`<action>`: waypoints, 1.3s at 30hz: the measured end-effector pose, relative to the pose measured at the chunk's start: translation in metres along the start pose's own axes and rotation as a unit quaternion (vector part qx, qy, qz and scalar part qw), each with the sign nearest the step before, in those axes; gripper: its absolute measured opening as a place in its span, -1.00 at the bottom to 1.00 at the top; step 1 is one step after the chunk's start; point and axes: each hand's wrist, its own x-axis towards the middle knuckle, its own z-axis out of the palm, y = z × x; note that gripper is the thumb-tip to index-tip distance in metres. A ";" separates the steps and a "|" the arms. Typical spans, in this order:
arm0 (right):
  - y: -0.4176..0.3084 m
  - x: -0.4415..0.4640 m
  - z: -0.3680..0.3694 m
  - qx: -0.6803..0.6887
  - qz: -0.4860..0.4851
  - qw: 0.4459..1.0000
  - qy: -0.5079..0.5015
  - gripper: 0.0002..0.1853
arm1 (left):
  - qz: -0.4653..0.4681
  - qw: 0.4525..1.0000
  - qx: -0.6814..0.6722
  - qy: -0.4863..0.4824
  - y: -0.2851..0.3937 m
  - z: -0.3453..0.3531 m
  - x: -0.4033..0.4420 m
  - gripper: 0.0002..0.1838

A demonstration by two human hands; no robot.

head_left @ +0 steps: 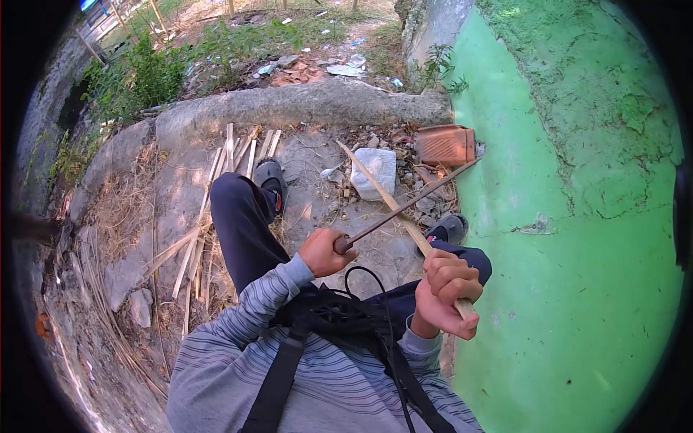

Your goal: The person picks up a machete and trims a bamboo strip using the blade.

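Observation:
My left hand (326, 252) is wrapped round the brown handle of a long-bladed knife (422, 195), whose narrow dark blade points up and to the right. In my right hand (450, 287) is the lower end of a flat, pale bamboo strip (380, 185). The strip slants up and to the left, between my knees, with its far end near a white stone block (374, 173). Blade and strip cross just past my hands; I cannot tell whether the edge bites into it.
Several bamboo strips (193, 261) lie in a loose pile on the left. A green wall (570, 289) rises close on the right, with an orange roof tile (445, 146) at its foot. Ahead runs a low concrete ledge (303, 105). A black cable (375, 278) loops by my waist.

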 end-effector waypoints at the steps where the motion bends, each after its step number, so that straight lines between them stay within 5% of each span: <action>1: 0.000 0.001 0.000 0.000 0.000 1.000 0.004 -0.37 | 0.024 1.000 0.007 0.017 0.003 0.001 -0.003 -0.63; 15: 0.007 0.001 0.011 0.008 -0.002 1.000 -0.026 -0.33 | 0.050 0.998 -0.038 0.023 0.004 0.000 -0.002 -0.68; 18: 0.005 -0.001 0.007 0.004 0.002 1.000 -0.026 -0.31 | -0.022 0.998 -0.017 0.048 -0.024 0.010 0.020 -0.75; 24: 0.008 0.002 0.008 0.006 -0.001 1.000 -0.011 -0.37 | 0.052 0.997 -0.032 0.042 -0.008 0.004 0.011 -0.75; 31: 0.005 -0.002 0.003 -0.007 0.003 1.000 0.011 -0.39 | -0.039 0.996 -0.038 0.064 -0.050 0.031 0.047 -0.75; 39: 0.007 0.000 0.007 0.005 0.006 1.000 -0.014 -0.39 | 0.029 0.997 -0.037 0.062 -0.046 0.026 0.039 -0.76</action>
